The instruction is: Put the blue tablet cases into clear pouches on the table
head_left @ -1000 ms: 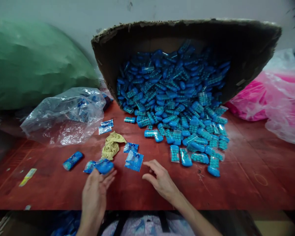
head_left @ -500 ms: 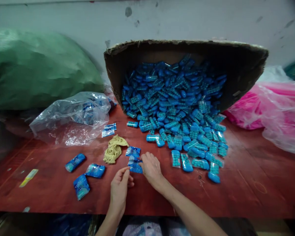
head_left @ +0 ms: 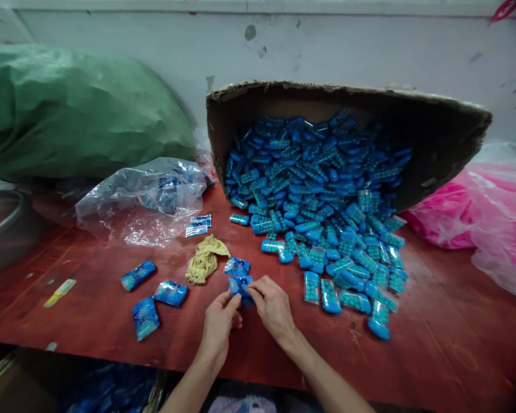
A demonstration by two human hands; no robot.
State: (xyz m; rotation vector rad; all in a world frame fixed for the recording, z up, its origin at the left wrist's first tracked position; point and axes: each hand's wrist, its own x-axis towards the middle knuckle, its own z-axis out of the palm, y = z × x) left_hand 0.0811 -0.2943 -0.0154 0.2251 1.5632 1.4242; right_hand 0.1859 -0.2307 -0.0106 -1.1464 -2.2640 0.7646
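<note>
Between my two hands is a small blue printed plastic packet (head_left: pixel 239 284). My left hand (head_left: pixel 220 318) pinches its lower left edge, thumb on top. My right hand (head_left: pixel 273 304) grips the right edge between thumb and fingertips. Fingers cover part of the packet. Just beyond it lies another blue packet (head_left: pixel 236 266), flat on the table. A crumpled yellowish cloth (head_left: pixel 206 261) rests close to that one on the left. Off to my right, clear pouches with blue ends and turquoise balls (head_left: pixel 312 287) spread across the table.
A cardboard box (head_left: pixel 447 155) on its side spills many such pouches onto the red table (head_left: pixel 258 355). Filled blue packets (head_left: pixel 145 316) lie at left, near a clear plastic bag (head_left: pixel 141 201). A green sack (head_left: pixel 90 115) stands behind; pink bags (head_left: pixel 499 201) are at right.
My hands have come together on the blue packet, which is now lifted and bent between them. The view has shifted slightly, so everything else sits a bit further right.
</note>
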